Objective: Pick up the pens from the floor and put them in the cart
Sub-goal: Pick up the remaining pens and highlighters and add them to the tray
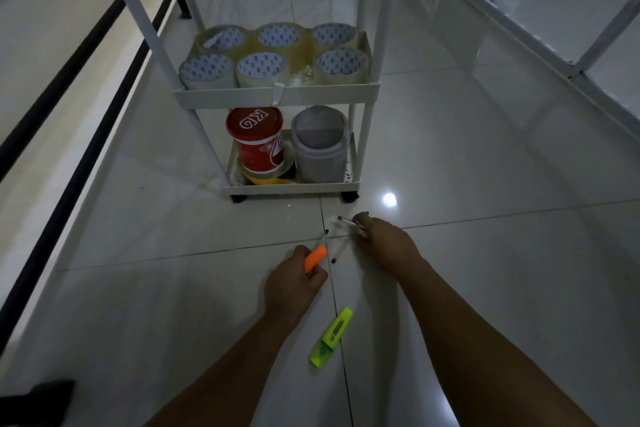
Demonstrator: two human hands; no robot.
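Note:
A white rolling cart (277,95) stands on the tiled floor ahead of me. My left hand (292,282) is closed around an orange highlighter (315,258) and a thin pen (322,238) that sticks out past it. My right hand (384,239) grips two thin clear pens, one pointing up-left (346,220) and one pointing down-left (340,251), just above the floor in front of the cart. A yellow-green highlighter (331,336) lies on the floor between my forearms, near a tile seam.
The cart's middle shelf holds several rolls of clear tape (261,69). Its bottom shelf holds a red tub (258,140) and a small grey lidded bin (319,144). A black-striped wall runs along the left. White metal frames (588,45) stand at the right.

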